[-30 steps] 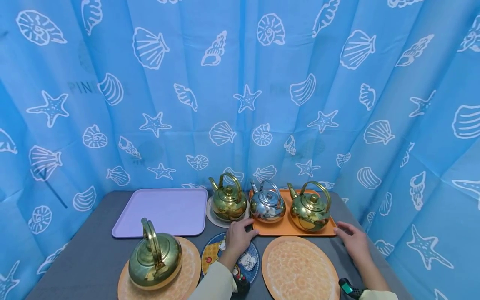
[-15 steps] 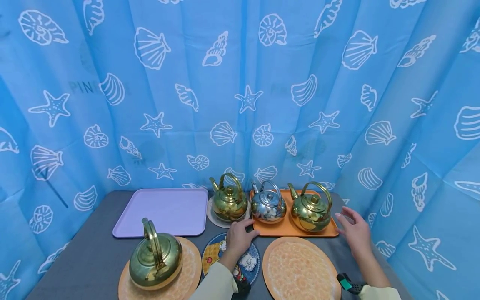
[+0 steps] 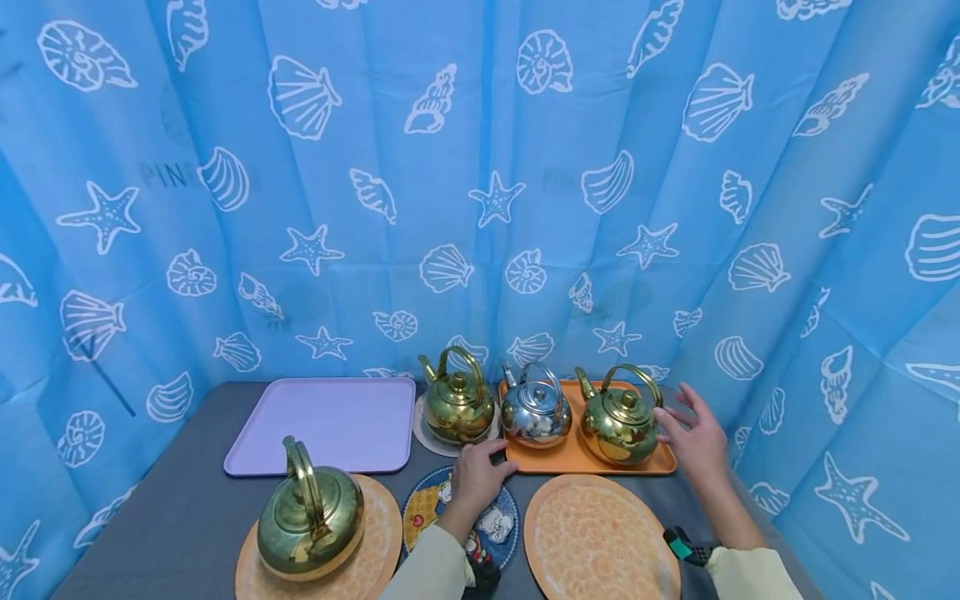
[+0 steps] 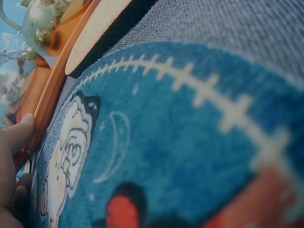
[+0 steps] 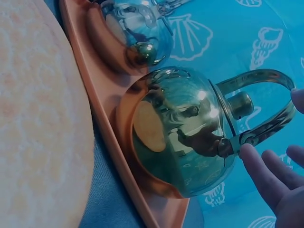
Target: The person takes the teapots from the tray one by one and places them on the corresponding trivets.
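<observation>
Where round, mirror-glossy — rightmost golden kettle (image 3: 621, 427)

Blue shell-print curtain (image 3: 495, 125) behind grey table (image 3: 172, 517); faint lettering (image 3: 161, 175), perhaps showing through.

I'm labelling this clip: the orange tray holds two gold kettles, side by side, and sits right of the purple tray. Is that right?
Not quite: the orange tray holds one silver kettle and one gold kettle, side by side, as the head view shows. It does sit right of the purple tray.
</observation>
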The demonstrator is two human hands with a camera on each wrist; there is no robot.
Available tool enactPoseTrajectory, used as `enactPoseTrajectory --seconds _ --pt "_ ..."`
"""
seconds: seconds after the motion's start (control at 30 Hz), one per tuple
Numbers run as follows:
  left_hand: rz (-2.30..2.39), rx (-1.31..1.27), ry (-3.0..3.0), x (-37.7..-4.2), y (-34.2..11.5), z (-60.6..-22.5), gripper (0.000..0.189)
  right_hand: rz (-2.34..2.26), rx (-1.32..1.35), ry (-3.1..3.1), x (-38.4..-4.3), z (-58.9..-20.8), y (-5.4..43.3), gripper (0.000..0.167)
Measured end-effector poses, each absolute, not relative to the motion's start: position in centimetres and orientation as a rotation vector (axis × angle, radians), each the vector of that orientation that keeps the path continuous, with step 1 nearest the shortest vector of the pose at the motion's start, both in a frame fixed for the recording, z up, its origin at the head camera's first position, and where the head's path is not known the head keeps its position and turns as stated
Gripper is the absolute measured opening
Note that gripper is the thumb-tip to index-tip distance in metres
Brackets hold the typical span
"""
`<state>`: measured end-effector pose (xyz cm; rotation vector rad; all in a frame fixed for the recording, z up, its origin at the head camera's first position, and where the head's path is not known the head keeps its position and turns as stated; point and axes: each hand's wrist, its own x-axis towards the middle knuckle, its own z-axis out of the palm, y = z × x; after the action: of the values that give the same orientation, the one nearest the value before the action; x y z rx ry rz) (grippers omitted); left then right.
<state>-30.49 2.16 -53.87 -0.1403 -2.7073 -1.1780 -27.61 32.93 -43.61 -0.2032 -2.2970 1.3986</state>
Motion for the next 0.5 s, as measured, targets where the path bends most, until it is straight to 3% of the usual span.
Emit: enactPoseTrajectory --seconds 0.5 --pt "-1.169 -0.146 -2.704 -30.5 2.1 -53.9 0.041 1.112 0.029 -2.407 -29.1 -43.4 32.8 0.064"
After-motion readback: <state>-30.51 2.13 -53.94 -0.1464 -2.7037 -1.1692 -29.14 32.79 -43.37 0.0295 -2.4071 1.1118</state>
